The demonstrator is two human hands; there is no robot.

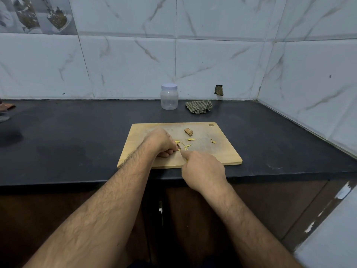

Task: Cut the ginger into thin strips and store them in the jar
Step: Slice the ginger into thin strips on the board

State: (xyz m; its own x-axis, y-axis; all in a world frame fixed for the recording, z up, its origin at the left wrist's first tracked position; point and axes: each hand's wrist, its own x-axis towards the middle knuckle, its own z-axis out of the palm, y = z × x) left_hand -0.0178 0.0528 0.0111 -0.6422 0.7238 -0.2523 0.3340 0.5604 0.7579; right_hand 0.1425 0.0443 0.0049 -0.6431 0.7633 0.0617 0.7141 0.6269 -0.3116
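Observation:
A wooden cutting board (222,153) lies on the black counter. On it sit a brown ginger chunk (188,131) near the back and several yellow ginger strips (191,139). My left hand (160,142) curls over a small ginger piece at the board's middle, mostly hiding it. My right hand (202,169) grips a knife; only a short bit of blade (179,147) shows between the hands, against the left fingertips. A clear plastic jar (169,99) with a white lid on stands upright behind the board by the wall.
A crumpled checked cloth (199,106) lies right of the jar. Small ginger scraps (213,141) sit on the board's right side. Tiled walls close the back and right of the counter. Dark objects (4,111) sit at the far left edge.

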